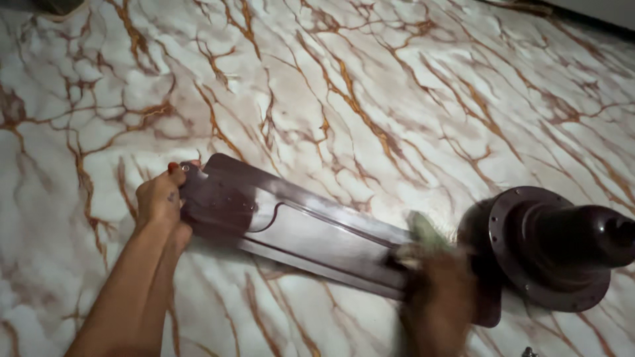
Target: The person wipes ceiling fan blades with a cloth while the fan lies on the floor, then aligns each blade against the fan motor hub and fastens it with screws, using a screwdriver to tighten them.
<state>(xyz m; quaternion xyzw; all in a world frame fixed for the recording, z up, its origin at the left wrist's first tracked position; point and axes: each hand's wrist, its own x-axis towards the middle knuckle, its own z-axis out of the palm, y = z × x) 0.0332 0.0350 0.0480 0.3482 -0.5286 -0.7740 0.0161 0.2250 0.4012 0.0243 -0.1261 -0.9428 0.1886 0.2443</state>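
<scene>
Your left hand [159, 198] gripped the near end of the dark brown fan blade [297, 228], fingers wrapped round its edge. The blade lay flat across the white, rust-veined marble floor [370, 86], running from your left hand toward the dark motor housing [555, 244] at the right. Your right hand [440, 297] was blurred, closed on a greenish cloth [423, 235] pressed to the blade near the housing. Plenty of open floor lay beyond the blade's far edge, up and left; the right was crowded by the housing. No labels could be made out anywhere.
</scene>
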